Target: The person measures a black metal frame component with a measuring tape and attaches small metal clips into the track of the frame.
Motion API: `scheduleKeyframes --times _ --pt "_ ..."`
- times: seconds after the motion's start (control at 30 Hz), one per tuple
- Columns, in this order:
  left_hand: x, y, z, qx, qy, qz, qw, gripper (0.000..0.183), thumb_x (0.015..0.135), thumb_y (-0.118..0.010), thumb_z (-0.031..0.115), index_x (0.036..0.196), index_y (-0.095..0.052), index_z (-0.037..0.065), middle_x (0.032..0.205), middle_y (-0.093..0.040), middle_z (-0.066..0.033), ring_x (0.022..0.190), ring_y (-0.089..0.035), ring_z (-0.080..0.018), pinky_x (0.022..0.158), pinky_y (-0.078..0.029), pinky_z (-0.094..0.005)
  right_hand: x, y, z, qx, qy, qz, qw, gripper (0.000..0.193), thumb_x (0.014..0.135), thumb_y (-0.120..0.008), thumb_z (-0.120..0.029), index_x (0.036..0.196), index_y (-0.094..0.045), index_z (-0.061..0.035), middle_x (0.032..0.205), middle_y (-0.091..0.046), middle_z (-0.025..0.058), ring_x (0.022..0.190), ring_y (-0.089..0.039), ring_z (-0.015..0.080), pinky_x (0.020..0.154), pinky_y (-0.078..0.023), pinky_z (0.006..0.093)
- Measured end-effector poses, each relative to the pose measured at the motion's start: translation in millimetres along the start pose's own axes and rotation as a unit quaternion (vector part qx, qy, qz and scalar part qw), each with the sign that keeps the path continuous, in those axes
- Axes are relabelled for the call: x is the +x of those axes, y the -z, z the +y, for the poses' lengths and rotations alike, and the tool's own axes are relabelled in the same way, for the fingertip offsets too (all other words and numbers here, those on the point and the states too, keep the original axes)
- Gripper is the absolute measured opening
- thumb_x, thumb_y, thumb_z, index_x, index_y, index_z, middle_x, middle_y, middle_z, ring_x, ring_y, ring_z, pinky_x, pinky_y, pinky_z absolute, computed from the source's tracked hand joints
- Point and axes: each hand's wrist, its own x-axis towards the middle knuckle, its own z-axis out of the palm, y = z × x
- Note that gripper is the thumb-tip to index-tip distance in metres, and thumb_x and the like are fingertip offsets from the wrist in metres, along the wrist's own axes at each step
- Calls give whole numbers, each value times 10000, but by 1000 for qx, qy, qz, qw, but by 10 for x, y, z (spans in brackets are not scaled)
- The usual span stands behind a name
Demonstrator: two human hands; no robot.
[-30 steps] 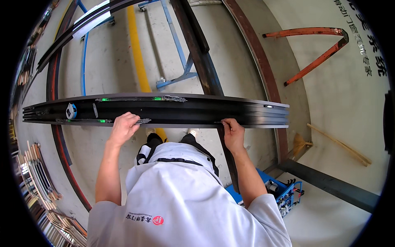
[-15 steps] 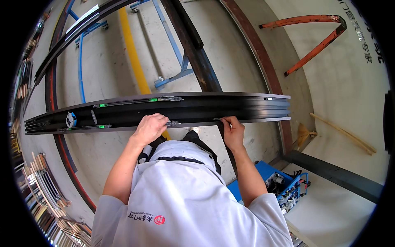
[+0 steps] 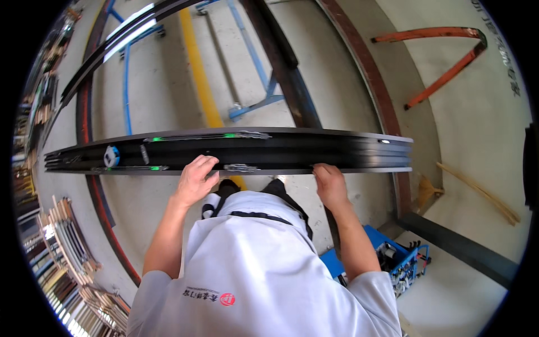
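A long black metal profile (image 3: 292,156) with lengthwise channels lies across in front of me. My left hand (image 3: 195,178) is at its near edge, thumb and fingers apart, with nothing seen between them. To the right of that hand, a silvery metal fitting (image 3: 241,168) lies along the near channel. My right hand (image 3: 330,185) has its fingers curled together at the near edge further right; what they hold, if anything, is hidden. Thin rods with green parts (image 3: 229,135) run along the far channel. A blue-and-white tape measure (image 3: 112,156) rests on the profile's left part, beside a small grey strip (image 3: 144,154).
Dark beams (image 3: 303,106) support the profile from below. Blue wheeled stands (image 3: 255,105) are on the floor beyond. An orange bent bar (image 3: 443,78) is at far right. A blue tool box (image 3: 401,261) stands at lower right, and stacked profiles (image 3: 73,236) at left.
My left hand has moved left off the metal fitting, its fingers parting. My right hand stays near the same edge; the thin piece seen at its fingertips no longer shows. The whole view has shifted.
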Motion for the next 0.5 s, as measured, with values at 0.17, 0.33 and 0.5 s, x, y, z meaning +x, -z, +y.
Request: scheduleKeyframes --times 0.17,0.33,0.5 --pt "-366 362 -283 14 75 118 990 271 848 -694 5 1110 -663 -56 1046 -683 -169 920 -667 -317 822 -539 -365 -25 33 68 -19 -63 -5 998 138 852 -700 -1 987 -719 -25 1012 -732 177 934 -686 392 835 -562 450" --pt "-1010 758 -913 84 213 240 943 270 855 -672 27 1117 -692 -34 1062 -710 -185 984 -684 -345 865 -543 -399 139 191 -170 -54 -31 -35 997 157 799 -762 -58 950 -732 -24 904 -702 148 867 -671 377 791 -544 459" --pt "-1229 813 -1215 100 288 262 916 292 865 -676 61 1138 -691 -38 1085 -710 -194 994 -684 -350 884 -546 -408 253 225 -80 -47 -114 -107 987 142 890 -749 -133 861 -697 -5 719 -621 146 657 -570 380 639 -505 427"
